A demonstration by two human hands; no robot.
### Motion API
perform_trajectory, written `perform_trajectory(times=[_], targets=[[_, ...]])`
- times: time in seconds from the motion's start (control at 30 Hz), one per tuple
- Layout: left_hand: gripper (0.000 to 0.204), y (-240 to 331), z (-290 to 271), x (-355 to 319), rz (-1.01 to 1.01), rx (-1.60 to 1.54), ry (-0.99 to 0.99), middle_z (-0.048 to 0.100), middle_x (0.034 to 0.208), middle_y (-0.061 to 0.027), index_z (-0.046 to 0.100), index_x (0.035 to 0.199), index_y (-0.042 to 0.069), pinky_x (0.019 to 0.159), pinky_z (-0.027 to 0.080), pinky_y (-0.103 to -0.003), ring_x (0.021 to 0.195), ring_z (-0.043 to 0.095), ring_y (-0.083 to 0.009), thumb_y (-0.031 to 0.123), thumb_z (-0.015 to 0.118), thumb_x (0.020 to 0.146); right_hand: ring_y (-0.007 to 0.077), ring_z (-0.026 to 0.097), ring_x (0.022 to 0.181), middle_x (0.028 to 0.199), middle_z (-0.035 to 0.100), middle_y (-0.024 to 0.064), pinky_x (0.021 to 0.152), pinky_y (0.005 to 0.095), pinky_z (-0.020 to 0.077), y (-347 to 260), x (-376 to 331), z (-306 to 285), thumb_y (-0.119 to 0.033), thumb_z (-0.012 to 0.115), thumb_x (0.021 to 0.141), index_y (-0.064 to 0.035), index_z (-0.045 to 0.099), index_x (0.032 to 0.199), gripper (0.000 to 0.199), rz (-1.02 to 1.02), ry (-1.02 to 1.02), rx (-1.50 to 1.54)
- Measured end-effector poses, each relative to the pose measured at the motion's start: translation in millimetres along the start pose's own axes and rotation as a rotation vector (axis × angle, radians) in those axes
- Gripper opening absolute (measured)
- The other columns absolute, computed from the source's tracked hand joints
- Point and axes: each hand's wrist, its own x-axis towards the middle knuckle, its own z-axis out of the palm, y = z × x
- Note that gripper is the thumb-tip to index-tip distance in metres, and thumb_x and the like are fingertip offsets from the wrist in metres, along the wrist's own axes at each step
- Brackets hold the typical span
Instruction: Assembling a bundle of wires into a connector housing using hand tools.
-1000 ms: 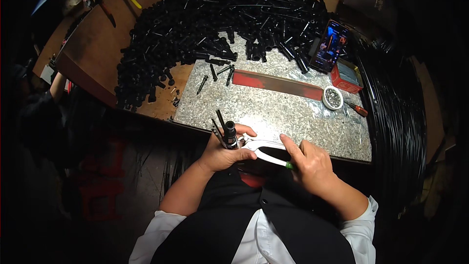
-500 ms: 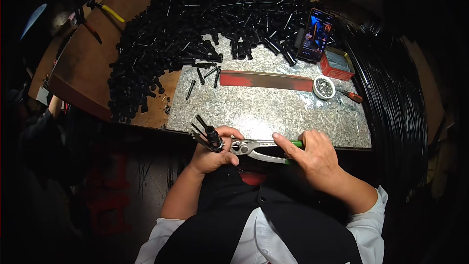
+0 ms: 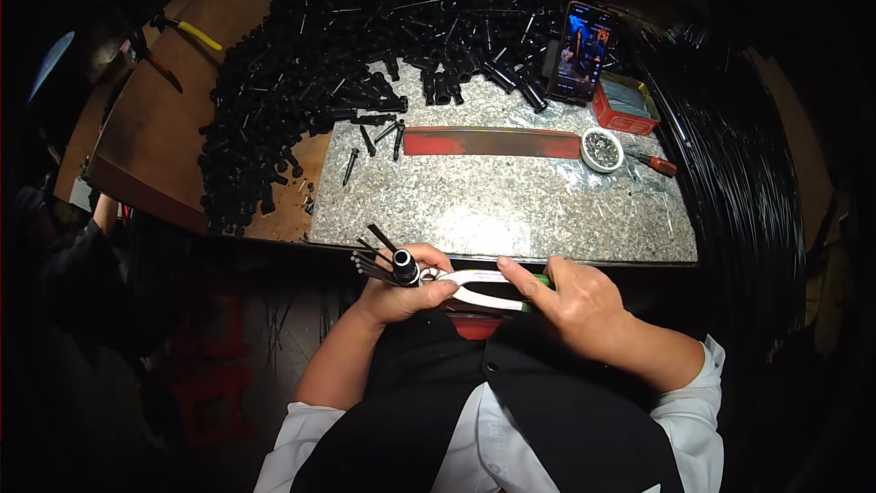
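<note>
My left hand is closed around a black tubular part whose open end faces up. Several thin black rods fan out from the same grip, on the part's left side. My right hand grips pliers by their green handles, index finger laid along the upper one. The jaws sit right beside the tubular part, partly hidden by my left thumb and fingers. What lies between the jaws cannot be made out. Both hands are just in front of the near edge of the stone slab.
A big heap of black tubular parts covers the far side. On the slab lie a red strip, a white cup of small metal pieces, a screwdriver and loose screws. A phone stands behind a red box. Long black rods fill the right.
The pliers have shifted left, their jaws now up against the black part. My left thumb has come over the pliers' head. The black part has turned more upright.
</note>
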Motion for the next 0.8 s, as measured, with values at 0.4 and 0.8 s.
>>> perform_trajectory(times=[0.4,0.8], targets=[[0.020,7.5,-13.4,6.0,0.335,-0.255,0.385,0.052,0.066,-0.0078,0.047,0.075,0.006,0.039,0.034,-0.023,0.041,0.037,-0.0086,0.013,0.058,0.090,0.0327,0.061,0.076,0.088,0.056,0.0160,0.063,0.0393,0.0493,66.4,-4.7,22.0,-0.031,0.069,0.077,-0.0136,0.045,0.132,0.062,0.289,-0.084,0.032],[0.040,77.7,-50.9,-3.2,0.608,-0.956,0.243,0.040,0.060,-0.0016,0.037,0.064,0.011,0.037,0.031,-0.022,0.037,0.031,-0.0074,0.031,0.043,0.098,0.0173,0.061,0.086,0.098,0.060,0.0075,0.074,0.0299,0.0498,-8.8,-25.5,82.5,-0.020,0.064,0.087,-0.0050,0.049,0.127,0.046,0.013,-0.131,1.139]])
